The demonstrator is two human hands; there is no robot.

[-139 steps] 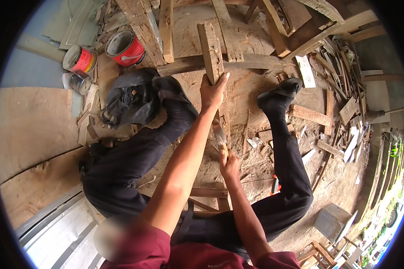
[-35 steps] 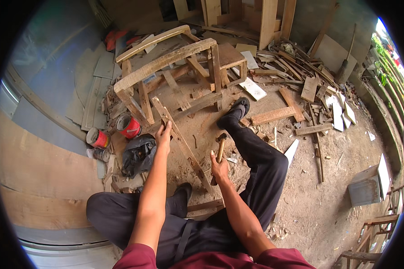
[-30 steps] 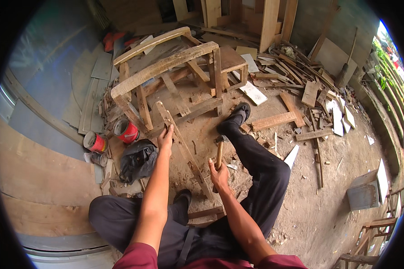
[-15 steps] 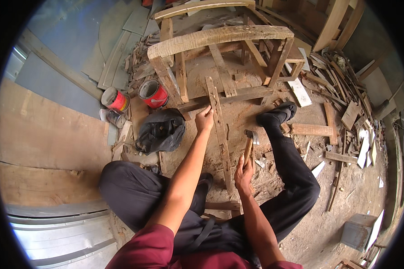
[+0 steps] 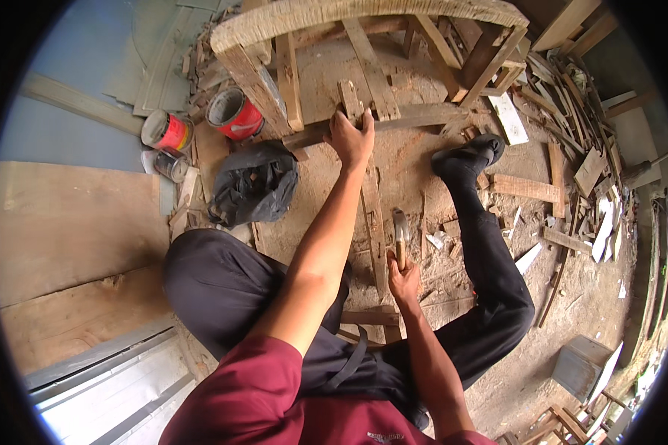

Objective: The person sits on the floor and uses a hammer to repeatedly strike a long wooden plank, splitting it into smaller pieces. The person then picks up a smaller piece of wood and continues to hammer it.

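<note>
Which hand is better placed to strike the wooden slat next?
Right. The right hand already has the hammer in its grip, head beside the wooden slat. The left hand is pinning the slat's top end.

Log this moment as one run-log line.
left hand: grips wooden slat top | right hand: holds hammer beside slat | black bag left
</note>
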